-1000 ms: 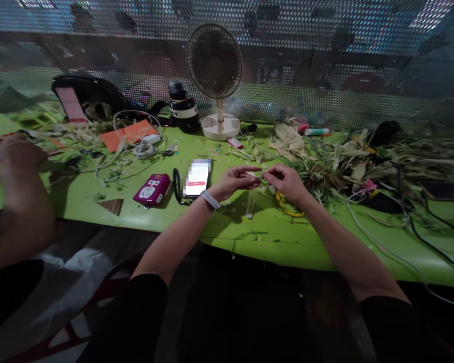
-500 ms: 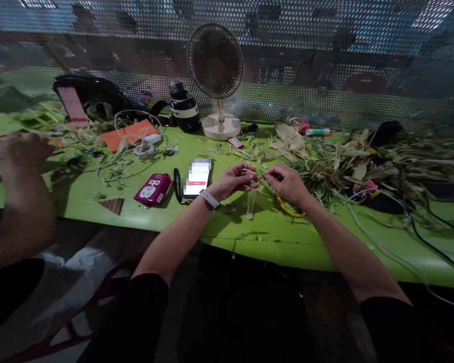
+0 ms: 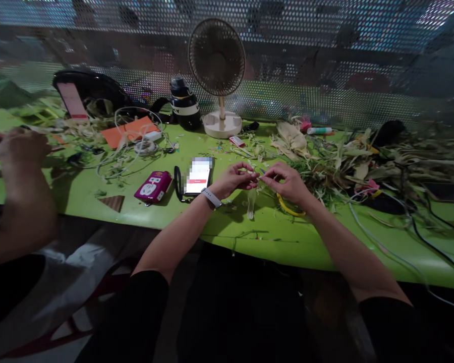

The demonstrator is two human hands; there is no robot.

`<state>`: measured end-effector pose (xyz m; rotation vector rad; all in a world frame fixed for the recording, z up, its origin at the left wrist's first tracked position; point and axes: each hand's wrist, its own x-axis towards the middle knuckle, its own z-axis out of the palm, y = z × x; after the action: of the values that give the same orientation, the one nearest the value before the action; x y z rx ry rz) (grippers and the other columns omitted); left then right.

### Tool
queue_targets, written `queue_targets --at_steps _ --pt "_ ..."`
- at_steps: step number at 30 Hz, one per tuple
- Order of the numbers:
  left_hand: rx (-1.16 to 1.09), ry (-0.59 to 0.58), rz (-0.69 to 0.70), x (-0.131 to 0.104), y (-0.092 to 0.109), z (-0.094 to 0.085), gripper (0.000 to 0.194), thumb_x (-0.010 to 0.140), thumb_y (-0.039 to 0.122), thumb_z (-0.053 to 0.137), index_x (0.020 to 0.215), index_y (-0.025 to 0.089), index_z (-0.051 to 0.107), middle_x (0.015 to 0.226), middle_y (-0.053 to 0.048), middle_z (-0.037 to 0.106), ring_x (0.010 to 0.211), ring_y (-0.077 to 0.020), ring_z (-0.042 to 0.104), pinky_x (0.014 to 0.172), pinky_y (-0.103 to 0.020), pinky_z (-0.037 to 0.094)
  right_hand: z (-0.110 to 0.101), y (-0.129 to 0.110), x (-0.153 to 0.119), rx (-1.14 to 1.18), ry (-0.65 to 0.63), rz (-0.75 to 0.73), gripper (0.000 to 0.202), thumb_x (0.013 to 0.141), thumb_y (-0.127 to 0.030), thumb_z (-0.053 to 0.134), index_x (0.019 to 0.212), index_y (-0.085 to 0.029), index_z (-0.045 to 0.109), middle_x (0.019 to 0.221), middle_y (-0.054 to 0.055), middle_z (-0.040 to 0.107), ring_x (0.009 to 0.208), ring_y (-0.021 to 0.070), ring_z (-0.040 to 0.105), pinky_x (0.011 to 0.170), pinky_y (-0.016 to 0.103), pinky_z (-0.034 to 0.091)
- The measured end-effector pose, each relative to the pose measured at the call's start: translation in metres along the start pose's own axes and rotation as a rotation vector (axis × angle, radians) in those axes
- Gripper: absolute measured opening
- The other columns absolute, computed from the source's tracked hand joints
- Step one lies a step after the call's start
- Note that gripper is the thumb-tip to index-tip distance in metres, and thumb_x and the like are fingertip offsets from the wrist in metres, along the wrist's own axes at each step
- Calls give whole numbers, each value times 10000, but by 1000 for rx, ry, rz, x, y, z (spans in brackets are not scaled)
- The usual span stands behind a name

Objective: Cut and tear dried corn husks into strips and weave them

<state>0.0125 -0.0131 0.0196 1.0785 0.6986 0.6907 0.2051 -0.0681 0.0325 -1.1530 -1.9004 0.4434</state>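
Note:
Over the green table, my left hand (image 3: 237, 180) is closed in a pinch, a grey band on its wrist. Facing it almost fingertip to fingertip is my right hand (image 3: 284, 181), its thumb and forefinger pinched together. Something small and pale shows between the fingertips, too small to name. Just below the left fingers is a pale, husk-like strip (image 3: 251, 204); whether it hangs from them or lies on the table I cannot tell. Under the right hand lies a curved yellow loop (image 3: 290, 207), partly covered by the hand.
A phone (image 3: 199, 176) and a purple case (image 3: 153, 186) lie left of my hands. Behind stand a fan (image 3: 222, 125) and a black bottle (image 3: 185, 108). Dried leaves (image 3: 340, 166) and cables heap at right. Another person's hand (image 3: 22, 146) works at far left.
My fingertips have drawn slightly closer together. The other person's hand at left has shifted a little. The view has tilted slightly; the table things stay put.

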Motion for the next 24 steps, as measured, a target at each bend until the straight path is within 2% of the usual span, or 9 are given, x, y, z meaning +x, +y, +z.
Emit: queue_targets --at_steps 2,8,12,17,20,24 --pt "9 -13 16 0 0 0 358 728 235 793 914 167 494 695 21 700 556 -77 656 531 -167 507 1 1 0 68 -21 42 225 807 -402 682 746 -187 656 787 47 629 728 161 580 643 303 462" --pt "44 -56 62 -2 -1 2 384 735 291 784 916 185 463 667 52 658 533 -66 633 498 -156 468 5 -3 0 465 -94 342 357 683 -491 782 758 -192 603 651 3 637 597 160 642 516 282 492" --pt "53 -72 72 -1 -2 3 364 754 294 768 916 180 462 665 46 655 547 -68 635 511 -162 472 6 -4 1 541 -70 441 409 620 -470 827 762 -181 576 614 -8 634 584 155 661 459 229 450" --pt "45 -96 99 0 -4 2 400 739 308 780 930 180 453 637 45 653 535 -76 631 515 -170 466 4 -3 2 543 -92 454 373 646 -404 810 879 -174 633 706 12 694 608 137 660 508 237 488" --pt "47 -108 108 0 -5 2 432 714 328 798 928 181 452 624 48 652 536 -81 633 517 -175 466 3 -5 2 489 -135 442 296 681 -374 779 854 -158 674 726 28 705 628 140 660 582 272 529" --pt "59 -108 91 -1 -4 3 397 741 310 775 929 181 450 636 50 652 544 -80 640 535 -183 468 8 -6 -1 436 -126 388 242 701 -368 754 807 -165 675 742 28 714 633 136 650 645 299 556"
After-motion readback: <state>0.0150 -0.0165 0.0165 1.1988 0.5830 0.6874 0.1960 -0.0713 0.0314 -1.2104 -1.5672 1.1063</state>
